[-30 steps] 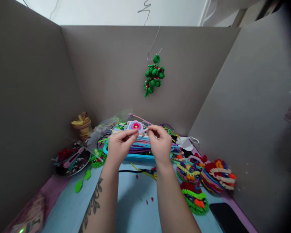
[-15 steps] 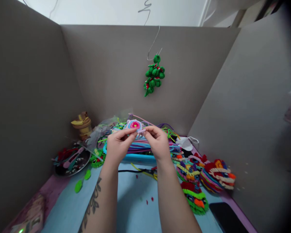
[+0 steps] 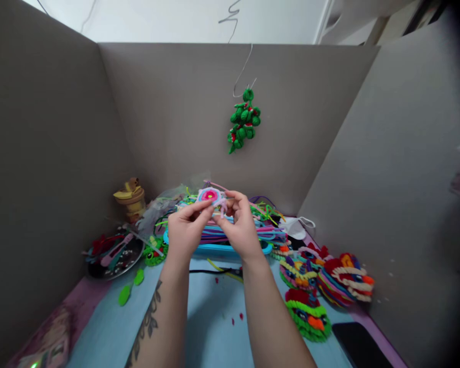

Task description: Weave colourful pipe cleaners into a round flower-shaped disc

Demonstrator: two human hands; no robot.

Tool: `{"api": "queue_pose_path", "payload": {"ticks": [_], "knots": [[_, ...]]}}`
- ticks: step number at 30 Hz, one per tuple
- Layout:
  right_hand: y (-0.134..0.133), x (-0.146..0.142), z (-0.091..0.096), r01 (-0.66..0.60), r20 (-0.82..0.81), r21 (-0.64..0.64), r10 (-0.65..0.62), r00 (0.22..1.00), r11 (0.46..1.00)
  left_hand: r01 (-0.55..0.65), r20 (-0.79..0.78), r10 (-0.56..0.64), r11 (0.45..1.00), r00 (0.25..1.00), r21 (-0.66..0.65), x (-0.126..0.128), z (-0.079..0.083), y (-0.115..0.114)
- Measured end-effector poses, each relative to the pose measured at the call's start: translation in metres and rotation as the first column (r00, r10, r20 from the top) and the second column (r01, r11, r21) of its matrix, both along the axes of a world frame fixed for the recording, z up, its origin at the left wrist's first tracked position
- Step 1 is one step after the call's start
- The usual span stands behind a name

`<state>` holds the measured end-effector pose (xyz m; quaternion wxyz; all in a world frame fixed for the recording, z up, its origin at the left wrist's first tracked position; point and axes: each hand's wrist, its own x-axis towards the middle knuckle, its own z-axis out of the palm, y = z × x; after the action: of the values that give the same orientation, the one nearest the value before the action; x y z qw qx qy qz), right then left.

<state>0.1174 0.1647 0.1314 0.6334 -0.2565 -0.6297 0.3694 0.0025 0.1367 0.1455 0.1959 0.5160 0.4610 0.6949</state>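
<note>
My left hand (image 3: 186, 232) and right hand (image 3: 239, 227) pinched a small pink-and-blue woven disc (image 3: 209, 196) between closed fingers (image 3: 203, 207), raised above the blue tray (image 3: 214, 249) of pipe cleaners on the worktop (image 3: 210, 327).

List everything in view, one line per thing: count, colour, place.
woven disc: one, pink centre with pale rings, pinched between both hands
pipe cleaners: many, mixed colours, in the blue tray behind the hands
blue tray: one, blue, table centre
finished figures: several, multicoloured, table right
green ornament: one, green and red, hanging on the back panel
metal dish: one, dark, table left
yellow figurine: one, back left corner
phone: one, black, near right
left hand: on the disc
right hand: on the disc
</note>
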Motion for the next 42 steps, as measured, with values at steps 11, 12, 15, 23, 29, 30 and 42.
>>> {"api": "queue_pose_path", "payload": {"ticks": [11, 12, 15, 23, 29, 30, 42], "knots": [[-0.005, 0.004, 0.006, 0.338, -0.026, 0.182, -0.339, 0.94, 0.923, -0.006, 0.043, 0.006, 1.0, 0.999, 0.005, -0.001, -0.001, 0.001], [-0.007, 0.0, 0.007, 0.31, -0.032, 0.175, -0.31, 0.95, 0.934, -0.024, 0.03, 0.024, 1.0, 0.999, 0.01, -0.001, -0.001, 0.001], [-0.013, -0.009, 0.007, 0.111, -0.076, 0.075, -0.105, 0.992, 0.991, -0.051, -0.006, 0.051, 0.998, 0.999, 0.029, -0.002, -0.003, 0.002], [-0.007, 0.005, 0.008, -0.123, -0.022, -0.088, 0.121, 0.992, 0.989, -0.061, -0.058, 0.063, 0.997, 0.996, 0.044, -0.004, -0.004, 0.003], [-0.006, 0.008, 0.01, 0.174, -0.077, -0.064, -0.178, 0.981, 0.983, -0.028, -0.163, 0.043, 0.996, 0.986, 0.09, 0.004, -0.003, 0.001], [-0.005, 0.008, 0.01, 0.205, -0.066, -0.067, -0.209, 0.976, 0.976, -0.028, -0.176, 0.045, 0.995, 0.983, 0.099, 0.005, -0.003, 0.0], [0.003, 0.013, 0.007, 0.308, -0.007, -0.086, -0.31, 0.951, 0.947, 0.039, -0.267, -0.007, 0.993, 0.964, 0.114, 0.003, -0.004, 0.001]]}}
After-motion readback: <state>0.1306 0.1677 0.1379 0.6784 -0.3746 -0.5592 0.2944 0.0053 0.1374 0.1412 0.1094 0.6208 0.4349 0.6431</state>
